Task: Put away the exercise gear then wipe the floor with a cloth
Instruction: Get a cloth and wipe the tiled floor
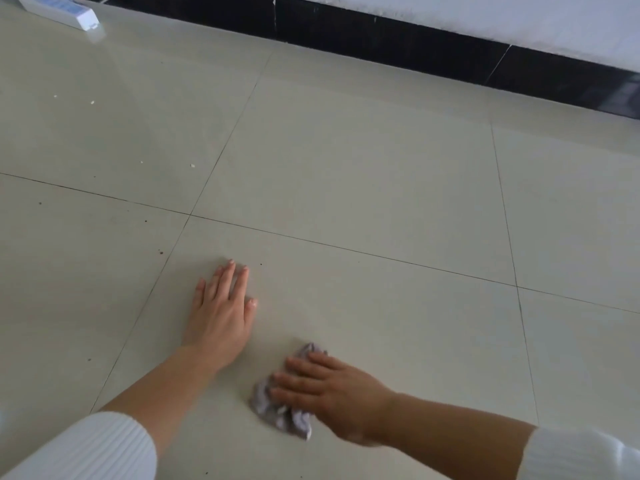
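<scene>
Head view, looking down at pale tiled floor (381,185) with thin dark grout lines.

Left hand (221,306): flat on the tile, palm down, fingers straight and slightly spread, pointing toward the far side. It holds nothing. Bare forearm runs back to a white ribbed sleeve (86,448) at the near left corner.

Right hand (329,389): lies on top of the cloth (287,419), fingers extended toward the left and pressing it to the floor. Thumb position cannot be made out. A second white sleeve (581,455) shows at the near right edge.

Cloth: small, grey-lilac, crumpled. It sits on the floor in the near centre, just right of the left forearm without touching it. Crumpled edges stick out past the fingertips on the left and far side, and below the palm on the near side.

The hands are apart, left one farther away than the right.

Floor debris: a few white crumbs (192,165) at far left, and scattered dark specks (160,252) on the left tiles.

Background: white power strip (59,10) on the floor at the far left corner. Black skirting (381,32) runs along the far edge beneath a white wall (485,15).
</scene>
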